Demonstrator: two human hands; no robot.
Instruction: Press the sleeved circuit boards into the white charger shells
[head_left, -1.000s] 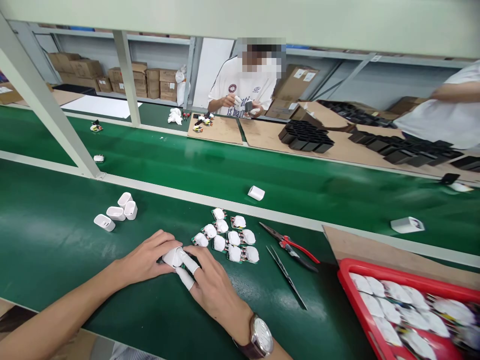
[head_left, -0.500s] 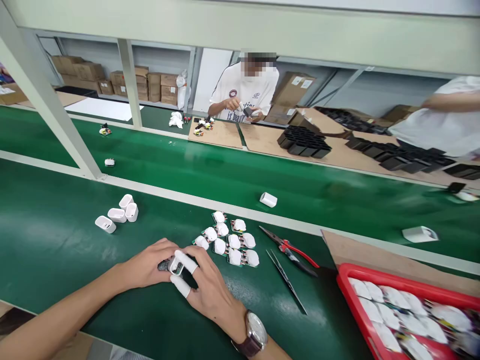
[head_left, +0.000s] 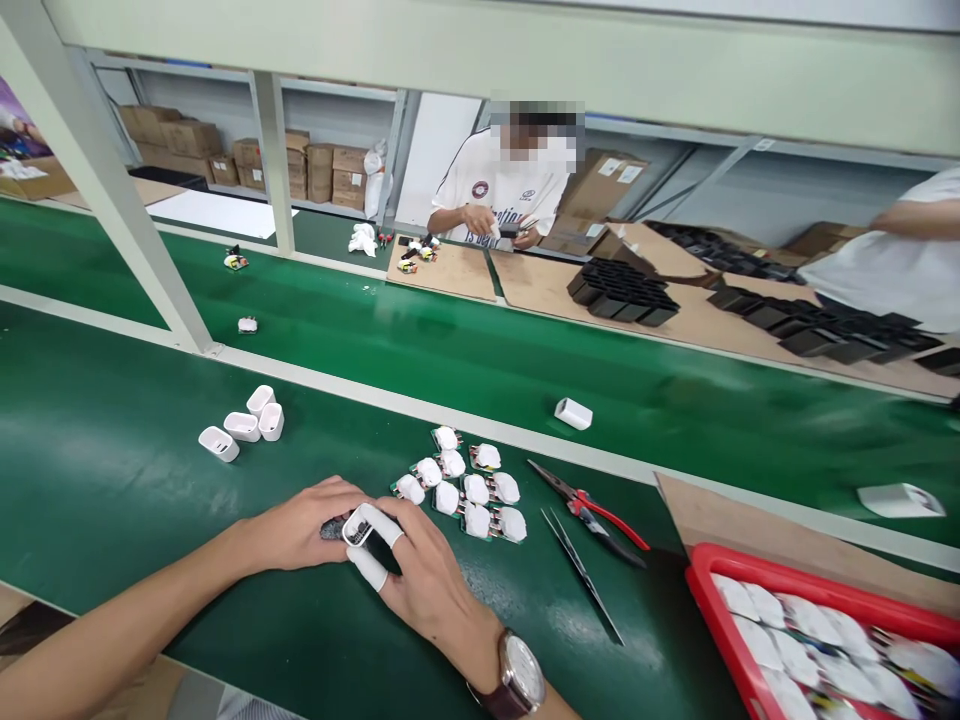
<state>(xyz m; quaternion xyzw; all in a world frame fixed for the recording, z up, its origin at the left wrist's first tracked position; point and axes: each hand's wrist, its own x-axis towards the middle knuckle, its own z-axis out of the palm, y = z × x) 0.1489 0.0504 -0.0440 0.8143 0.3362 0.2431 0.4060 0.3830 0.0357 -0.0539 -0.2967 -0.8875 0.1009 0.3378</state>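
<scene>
My right hand [head_left: 427, 570], with white finger cots on thumb and forefinger, pinches a small white plastic housing [head_left: 357, 526]. Its open end faces up toward me, and dark and metallic parts show inside. My left hand [head_left: 311, 525] is closed round a dark grey speckled piece [head_left: 332, 528] that touches the housing's left side; most of that piece is hidden by the fingers. Just beyond my hands lie several circuit boards [head_left: 475, 490] capped with white material. Further left stands a group of similar open white housings [head_left: 241, 427].
Long-nose pliers [head_left: 589, 510] with red and black handles and metal tweezers [head_left: 581, 575] lie to the right. A red tray [head_left: 705, 580] holds more white-capped boards. Beyond a pale rail runs a green conveyor belt [head_left: 420, 350] carrying white housings. Two people work across it near black cases [head_left: 622, 290].
The camera view has shifted slightly. The housing has tilted so its open end shows more fully. White housings on the belt have moved right. The co-worker opposite has shifted their hands.
</scene>
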